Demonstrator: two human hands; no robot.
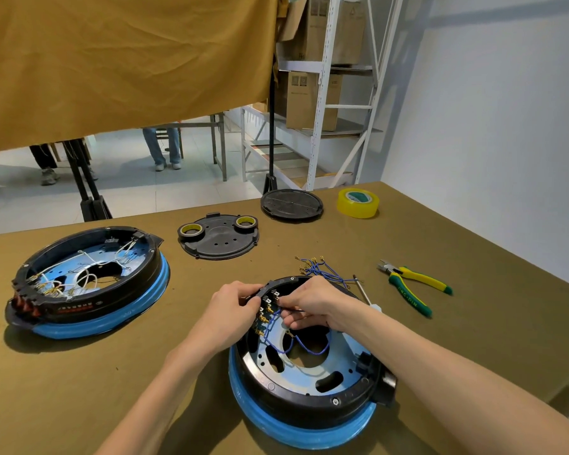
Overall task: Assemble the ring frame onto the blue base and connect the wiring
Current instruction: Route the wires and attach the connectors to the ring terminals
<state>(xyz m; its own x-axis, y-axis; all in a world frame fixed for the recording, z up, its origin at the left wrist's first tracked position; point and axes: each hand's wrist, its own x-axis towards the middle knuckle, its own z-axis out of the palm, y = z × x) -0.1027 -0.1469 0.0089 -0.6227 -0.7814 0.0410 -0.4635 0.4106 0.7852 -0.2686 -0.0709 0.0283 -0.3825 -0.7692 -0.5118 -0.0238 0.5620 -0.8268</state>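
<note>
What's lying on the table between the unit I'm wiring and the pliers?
In the head view, a screwdriver lies between the near unit and the pliers, with loose blue wires just behind it.

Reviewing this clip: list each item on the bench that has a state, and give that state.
near assembly: ring frame seated on blue base, partly wired
left hand: gripping the frame's rim
right hand: pinching a blue wire at the terminals
far assembly: white wiring fitted
pliers: lying unused
loose blue wires: unconnected
</note>
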